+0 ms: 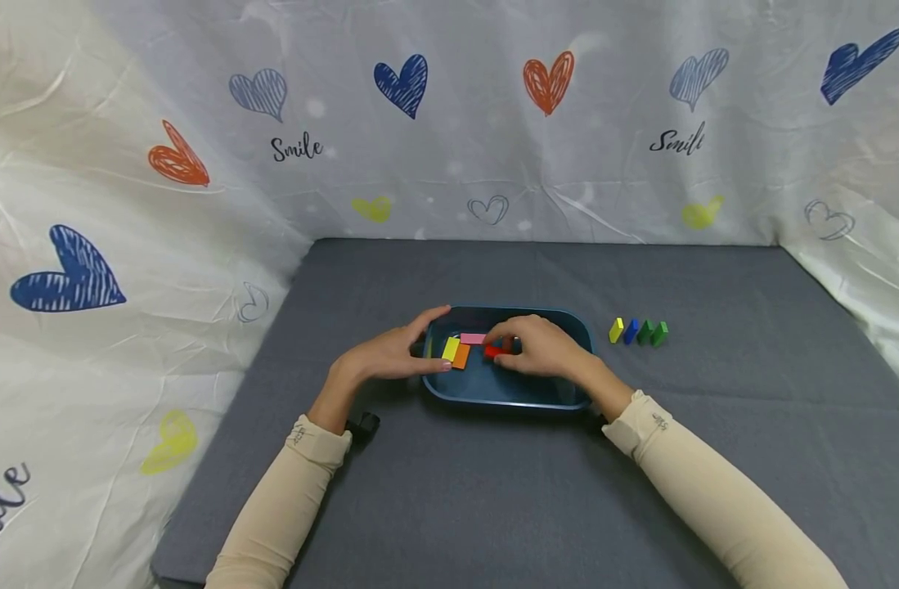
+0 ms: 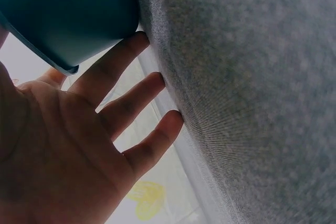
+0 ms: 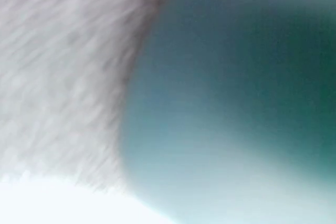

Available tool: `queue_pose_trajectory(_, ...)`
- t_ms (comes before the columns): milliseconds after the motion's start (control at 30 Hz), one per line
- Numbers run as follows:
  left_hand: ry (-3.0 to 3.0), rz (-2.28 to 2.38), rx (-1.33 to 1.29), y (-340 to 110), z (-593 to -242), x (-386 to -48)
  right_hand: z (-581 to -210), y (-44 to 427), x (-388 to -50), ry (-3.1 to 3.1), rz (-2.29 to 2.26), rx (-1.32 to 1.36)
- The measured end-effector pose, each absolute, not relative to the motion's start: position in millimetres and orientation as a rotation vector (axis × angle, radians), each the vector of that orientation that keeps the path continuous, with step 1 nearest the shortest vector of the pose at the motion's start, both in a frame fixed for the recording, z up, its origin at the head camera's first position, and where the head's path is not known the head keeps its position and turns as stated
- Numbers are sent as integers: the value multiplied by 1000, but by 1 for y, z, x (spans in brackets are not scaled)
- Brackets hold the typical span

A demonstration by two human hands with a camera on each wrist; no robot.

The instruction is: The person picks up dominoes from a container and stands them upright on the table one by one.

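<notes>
A dark blue tray [image 1: 508, 402] lies on the grey table. My left hand [image 1: 383, 353] straddles its left end with straight fingers, the thumb over the rim near a yellow block [image 1: 451, 348] and an orange block [image 1: 460, 357]. In the left wrist view, the fingers of the left hand [image 2: 63, 135] spread along the tray's outer wall [image 2: 100, 19] down to the cloth. Inside the tray, my right hand [image 1: 541, 348] pinches a red block [image 1: 493, 352], partly hidden by its fingers. A pink block [image 1: 472, 339] lies just left of those fingertips.
To the right of the tray a yellow block [image 1: 616, 330], a blue block [image 1: 631, 331] and two green blocks [image 1: 652, 333] stand upright in a row. A white curtain [image 1: 464, 155] printed with hearts borders the table [image 1: 508, 507]. The right wrist view is blurred, mostly tray wall [image 3: 210, 103].
</notes>
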State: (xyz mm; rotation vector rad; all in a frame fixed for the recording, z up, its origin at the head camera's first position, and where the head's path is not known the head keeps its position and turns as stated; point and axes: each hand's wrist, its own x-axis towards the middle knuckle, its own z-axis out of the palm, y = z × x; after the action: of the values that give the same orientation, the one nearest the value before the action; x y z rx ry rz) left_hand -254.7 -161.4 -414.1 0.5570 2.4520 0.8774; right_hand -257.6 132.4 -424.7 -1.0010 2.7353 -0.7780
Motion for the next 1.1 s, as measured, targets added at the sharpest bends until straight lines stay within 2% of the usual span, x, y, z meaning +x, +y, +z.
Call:
queue_pose_trajectory(733,2477,847,549,-160,-414,-254,-406,182,-252,2405,-1563,-933)
queue_pose_trajectory(1100,2469,852,552,-160,-413,-254,-401,222,-244,2336,-1915,-727)
